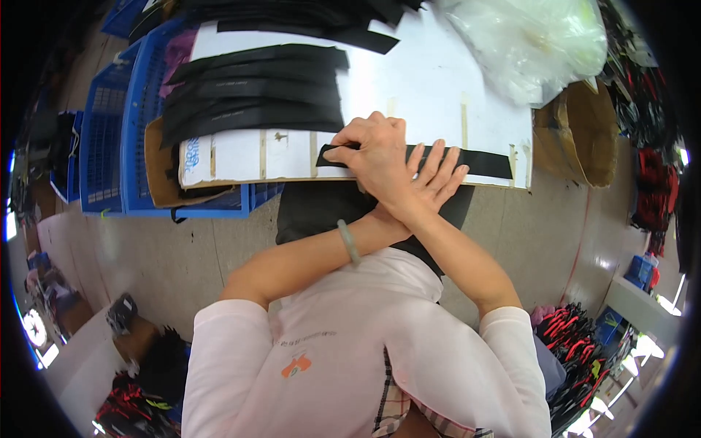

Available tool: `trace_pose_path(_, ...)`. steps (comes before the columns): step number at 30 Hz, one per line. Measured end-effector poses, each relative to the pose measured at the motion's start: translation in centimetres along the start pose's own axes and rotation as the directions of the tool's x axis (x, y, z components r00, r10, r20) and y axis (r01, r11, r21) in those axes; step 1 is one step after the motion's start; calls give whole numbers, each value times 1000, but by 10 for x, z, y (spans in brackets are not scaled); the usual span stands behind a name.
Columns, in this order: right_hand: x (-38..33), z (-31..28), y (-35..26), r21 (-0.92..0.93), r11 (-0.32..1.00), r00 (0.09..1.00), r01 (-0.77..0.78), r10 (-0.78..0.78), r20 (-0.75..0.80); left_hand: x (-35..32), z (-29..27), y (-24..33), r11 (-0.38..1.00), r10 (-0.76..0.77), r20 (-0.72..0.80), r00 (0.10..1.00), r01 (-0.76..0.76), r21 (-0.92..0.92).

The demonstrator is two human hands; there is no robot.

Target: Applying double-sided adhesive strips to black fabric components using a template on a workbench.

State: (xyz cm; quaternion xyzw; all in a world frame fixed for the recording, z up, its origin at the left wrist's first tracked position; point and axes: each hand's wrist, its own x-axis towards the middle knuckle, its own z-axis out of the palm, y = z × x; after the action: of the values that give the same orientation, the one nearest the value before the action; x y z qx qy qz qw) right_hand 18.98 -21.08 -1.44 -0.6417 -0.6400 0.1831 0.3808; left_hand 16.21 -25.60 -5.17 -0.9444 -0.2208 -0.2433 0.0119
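Observation:
A flat black fabric strip lies along the near edge of the white board. My forearms cross, the right one over the left. At the strip's left end is my right hand, its fingers bent and its thumb on the strip, gripping it. Spread over the middle of the strip, my left hand lies flat with fingers apart; the right wrist hides part of it. Beyond my hands to the left, several similar black strips are spread in overlapping rows.
More black pieces are heaped at the far edge. A clear plastic bag sits at the far right, above an open cardboard box. Blue plastic crates and another cardboard box stand at the left, partly under the board.

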Motion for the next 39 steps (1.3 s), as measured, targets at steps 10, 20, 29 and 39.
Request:
trace_pose_path(10, -6, 12, 8, -29, 998, 990, 50, -53, -128, 4, -8, 2, 998, 53, 168, 984, -56, 13)
trace_pose_path(20, -34, -115, 36, 654, 734, 730, -184, 547, -409, 15, -27, -4, 975, -1, 69, 998, 17, -223)
trace_pose_path(29, -77, -166, 87, 763, 638, 659, -104, 619, -428, 18, -115, -66, 959, 24, -191, 981, -77, -271)
trace_pose_path(39, 70, -88, -6, 432, 898, 988, -86, 131, -76, -56, -112, -269, 932, -361, -45, 931, 362, 19)
